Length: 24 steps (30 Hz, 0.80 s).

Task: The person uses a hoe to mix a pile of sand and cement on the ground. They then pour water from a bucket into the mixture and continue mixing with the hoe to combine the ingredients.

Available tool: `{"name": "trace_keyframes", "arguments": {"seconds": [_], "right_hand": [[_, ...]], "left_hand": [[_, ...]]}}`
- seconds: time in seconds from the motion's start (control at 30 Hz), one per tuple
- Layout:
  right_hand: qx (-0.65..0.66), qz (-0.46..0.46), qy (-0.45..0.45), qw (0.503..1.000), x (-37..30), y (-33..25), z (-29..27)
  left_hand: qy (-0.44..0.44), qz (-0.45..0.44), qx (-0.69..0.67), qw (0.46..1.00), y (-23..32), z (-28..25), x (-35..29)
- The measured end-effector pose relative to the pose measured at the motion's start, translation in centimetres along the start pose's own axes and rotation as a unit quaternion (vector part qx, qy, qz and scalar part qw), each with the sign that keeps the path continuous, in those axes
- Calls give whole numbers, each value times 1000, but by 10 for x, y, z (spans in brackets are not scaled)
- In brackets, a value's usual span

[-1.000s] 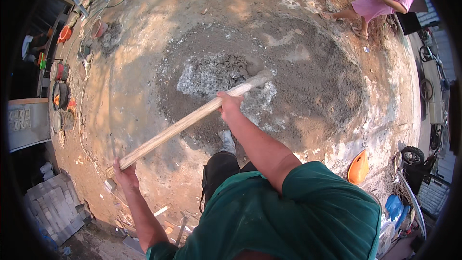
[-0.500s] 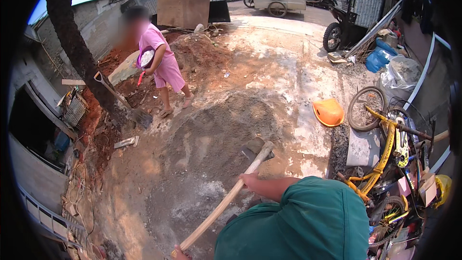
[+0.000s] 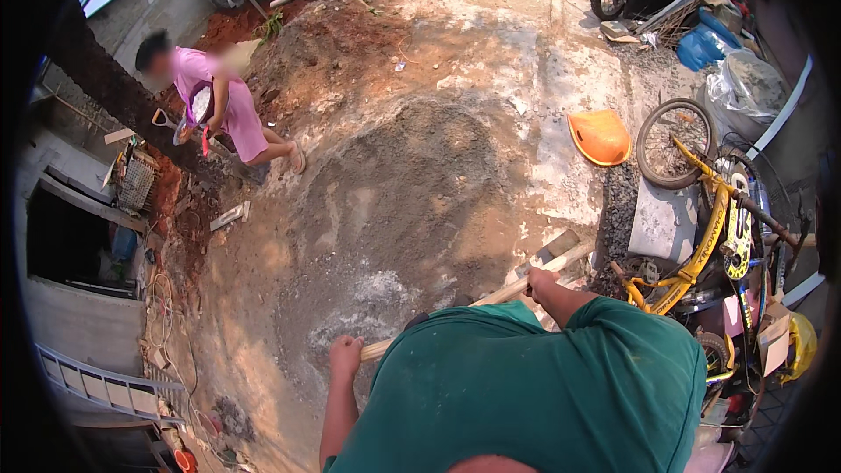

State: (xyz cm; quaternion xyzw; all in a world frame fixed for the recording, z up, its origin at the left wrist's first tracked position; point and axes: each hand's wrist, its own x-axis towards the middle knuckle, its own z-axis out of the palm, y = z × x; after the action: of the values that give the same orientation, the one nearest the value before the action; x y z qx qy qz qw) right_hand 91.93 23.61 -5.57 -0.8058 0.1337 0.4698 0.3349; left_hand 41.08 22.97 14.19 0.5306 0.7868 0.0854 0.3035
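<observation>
A long wooden-handled hoe [image 3: 505,292] runs slantwise in front of my body, partly hidden behind my green shirt. My left hand [image 3: 347,355] grips the handle's lower left end. Farther up, near the head end, my right hand [image 3: 543,285] is wrapped round it. A dark flat shape beside that end looks like the blade, though it is hard to make out. Ahead of me spreads a low heap of grey sand-like mix [image 3: 420,175], with pale powder [image 3: 377,293] scattered on its near side.
A person in pink [image 3: 223,105] stands by the tree trunk [image 3: 131,101], holding a purple bowl of white stuff. On the right are an orange tub [image 3: 601,137] and a yellow bicycle [image 3: 701,245] lying among clutter. A metal ladder [image 3: 105,385] lies at left.
The hoe's head has swung right, off the heap, and its handle lies flatter across me. My left hand has risen and moved forward. The person in pink bends farther left, towards the trunk.
</observation>
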Motion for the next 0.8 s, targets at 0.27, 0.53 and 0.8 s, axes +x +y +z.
{"name": "trace_keyframes", "arguments": {"seconds": [0.27,0.53,0.8], "right_hand": [[38,12,-58,997,13,-2,8],[42,-47,-97,993,3,-2,51],[66,-72,-41,994,-48,4,111]], "left_hand": [[-46,-37,38,998,21,-10,18],[-114,23,65,991,-22,-26,69],[-122,42,22,991,-55,-77,87]]}}
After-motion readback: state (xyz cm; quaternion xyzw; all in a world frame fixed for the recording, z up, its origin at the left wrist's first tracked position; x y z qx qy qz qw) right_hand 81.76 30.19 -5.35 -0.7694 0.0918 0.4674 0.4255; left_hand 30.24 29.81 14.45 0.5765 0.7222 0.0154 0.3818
